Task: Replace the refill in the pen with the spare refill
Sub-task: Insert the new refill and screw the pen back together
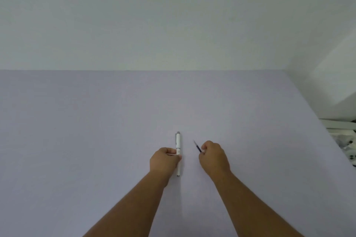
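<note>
A white pen (pixel 178 143) with a grey clip and cap end lies lengthwise on the pale lilac table (pixel 96 121), pointing away from me. My left hand (pixel 164 160) is closed around its middle, the far end and the near tip sticking out on either side of the fingers. A thin dark-blue refill (pixel 197 146) with a pale tip juts up and to the left out of my right hand (pixel 212 157), which is shut on its lower part. The two hands are a short gap apart, level with each other.
A white wall rises behind the table's far edge. Past the table's right edge are white furniture (pixel 327 90) and a heap of white and dark items (pixel 346 146) lower down.
</note>
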The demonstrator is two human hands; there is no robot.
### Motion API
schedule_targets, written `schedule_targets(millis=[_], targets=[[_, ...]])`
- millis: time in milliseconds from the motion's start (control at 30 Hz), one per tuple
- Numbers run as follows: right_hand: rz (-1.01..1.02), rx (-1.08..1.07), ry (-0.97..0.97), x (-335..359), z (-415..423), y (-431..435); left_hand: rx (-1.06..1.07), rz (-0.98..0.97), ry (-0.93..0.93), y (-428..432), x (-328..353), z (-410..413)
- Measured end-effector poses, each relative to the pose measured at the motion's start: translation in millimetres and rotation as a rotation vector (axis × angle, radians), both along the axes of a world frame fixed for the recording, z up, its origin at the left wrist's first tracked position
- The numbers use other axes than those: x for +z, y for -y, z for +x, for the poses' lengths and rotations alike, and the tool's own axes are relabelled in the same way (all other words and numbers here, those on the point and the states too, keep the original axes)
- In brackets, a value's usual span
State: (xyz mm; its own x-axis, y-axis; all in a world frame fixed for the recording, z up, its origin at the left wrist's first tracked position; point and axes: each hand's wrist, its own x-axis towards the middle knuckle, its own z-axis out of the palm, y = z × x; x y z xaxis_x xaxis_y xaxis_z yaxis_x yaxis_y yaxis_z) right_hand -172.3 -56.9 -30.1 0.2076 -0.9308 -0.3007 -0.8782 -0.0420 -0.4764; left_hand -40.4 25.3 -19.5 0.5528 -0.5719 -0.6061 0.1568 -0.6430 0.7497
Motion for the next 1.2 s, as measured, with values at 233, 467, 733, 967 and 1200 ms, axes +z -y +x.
schedule_targets(millis=[233, 467, 733, 967, 1200], targets=[[0.023, -0.051, 0.083, -10, 19, -9, -0.057, 0.058, 0.136, 3, -13, -4], [0.066, -0.090, 0.110, -13, 28, -17, -0.079, 0.086, 0.189, 7, -17, -6], [0.083, -0.093, 0.122, -12, 28, -19, -0.103, 0.083, 0.220, 8, -21, -5], [0.077, -0.086, 0.147, -12, 27, -20, -0.107, 0.078, 0.215, 6, -22, -4], [0.089, -0.099, 0.173, -11, 26, -22, -0.111, 0.067, 0.218, 5, -24, -3]])
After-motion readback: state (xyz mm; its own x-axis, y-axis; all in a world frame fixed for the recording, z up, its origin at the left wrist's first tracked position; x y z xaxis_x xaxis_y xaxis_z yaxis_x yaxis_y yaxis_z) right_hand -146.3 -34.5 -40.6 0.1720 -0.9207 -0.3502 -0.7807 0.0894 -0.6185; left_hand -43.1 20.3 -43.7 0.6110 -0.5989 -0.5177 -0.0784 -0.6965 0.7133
